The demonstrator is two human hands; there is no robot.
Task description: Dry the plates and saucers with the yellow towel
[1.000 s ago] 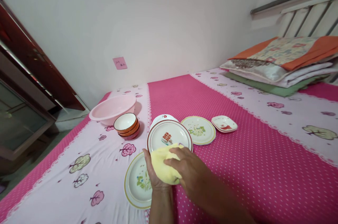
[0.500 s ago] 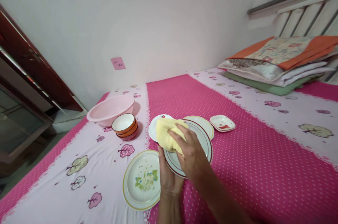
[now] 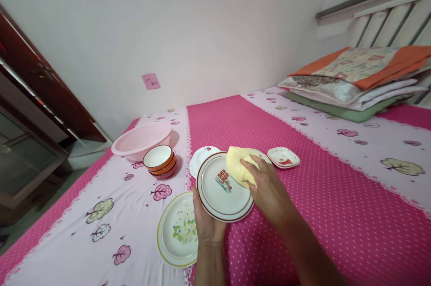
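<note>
My left hand (image 3: 208, 223) grips a white plate (image 3: 215, 200) with dark red rings from below. Red writing and a small picture mark the plate's middle. A yellow cloth (image 3: 237, 167) is bunched in my right hand (image 3: 267, 187), at the plate's right edge. Under my left wrist lies a yellow-rimmed plate (image 3: 175, 236) with green and blue flowers. Behind the held plate rest a white plate (image 3: 199, 158) with a red flower and another yellow-rimmed plate (image 3: 266, 155), mostly hidden. Small square dishes (image 3: 283, 157) sit to their right.
A stack of orange bowls (image 3: 159, 160) stands left of the plates, in front of a pink basin (image 3: 141, 140). Everything lies on a pink and white bedsheet (image 3: 229, 120). Folded bedding (image 3: 360, 79) is piled at the right. A wall closes off the back.
My right hand has moved right with the cloth, from the plate's upper left to its right edge. The held plate has shifted slightly left, and its middle now shows.
</note>
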